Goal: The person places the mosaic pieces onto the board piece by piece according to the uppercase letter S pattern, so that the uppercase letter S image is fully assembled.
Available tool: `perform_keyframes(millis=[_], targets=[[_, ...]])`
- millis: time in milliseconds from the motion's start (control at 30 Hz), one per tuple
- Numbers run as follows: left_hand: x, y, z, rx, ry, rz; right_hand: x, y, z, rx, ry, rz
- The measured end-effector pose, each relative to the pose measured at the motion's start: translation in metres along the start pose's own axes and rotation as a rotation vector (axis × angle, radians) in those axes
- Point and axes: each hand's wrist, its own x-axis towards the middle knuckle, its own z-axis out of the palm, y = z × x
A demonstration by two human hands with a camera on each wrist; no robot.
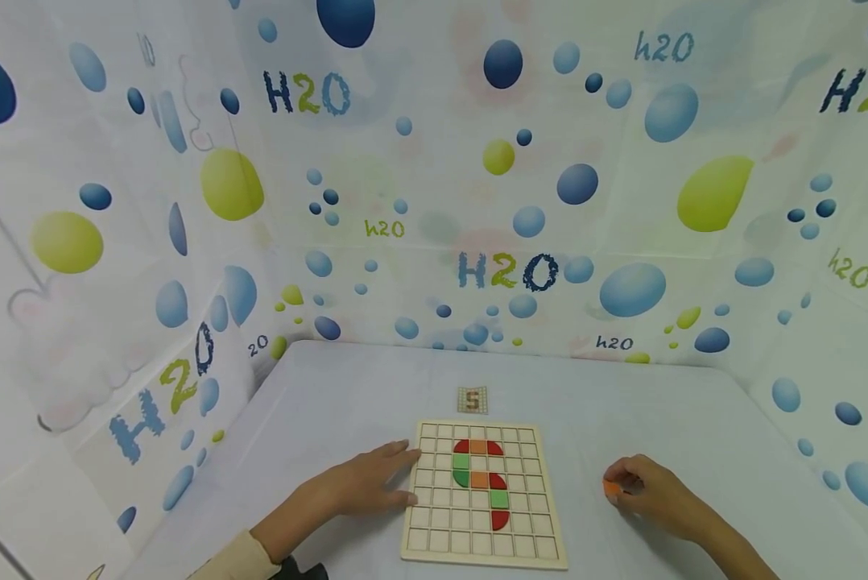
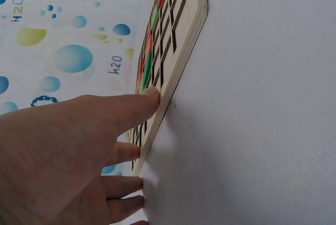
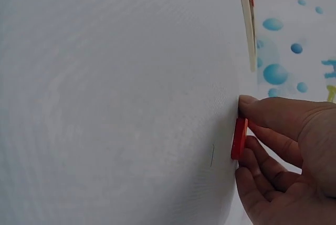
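A wooden grid board (image 1: 434, 528) lies on the table, with red, orange and green tiles set in several of its cells along a curving line. My left hand (image 1: 369, 483) touches the board's left edge, its fingers extended; in the left wrist view the thumb (image 2: 149, 98) rests on the rim. To the right of the board, my right hand (image 1: 647, 493) pinches a small orange tile (image 1: 611, 488) close to the tabletop. That tile looks redder in the right wrist view, held between thumb and fingers (image 3: 254, 175), which partly cover it.
Behind the board lies a small pattern card (image 1: 473, 399) bearing an S-like figure. A white cloth (image 1: 347, 387) covers the table. Around the table hang curtains (image 1: 434, 177) printed with bubbles and H2O lettering.
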Motion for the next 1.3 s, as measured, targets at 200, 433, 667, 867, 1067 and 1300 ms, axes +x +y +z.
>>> perform_keyframes(millis=[200, 433, 667, 867, 1067, 1300], targets=[[0.0, -0.001, 0.001, -0.007, -0.001, -0.001, 0.002, -0.001, 0.0, -0.015, 0.005, -0.015], [0.001, -0.001, 0.002, -0.001, -0.003, -0.003, 0.005, -0.005, 0.002, -0.012, 0.023, 0.023], [0.001, -0.001, 0.001, 0.004, 0.004, 0.005, 0.007, -0.008, 0.002, -0.011, 0.037, 0.069], [0.001, -0.002, 0.001, 0.003, 0.009, 0.01, 0.011, -0.015, 0.005, 0.001, 0.042, 0.107], [0.001, -0.002, 0.003, 0.0, 0.013, 0.011, 0.013, -0.027, 0.01, 0.033, 0.035, 0.038], [-0.002, 0.003, -0.001, -0.009, 0.009, 0.004, 0.016, -0.043, 0.02, -0.011, 0.044, -0.124]])
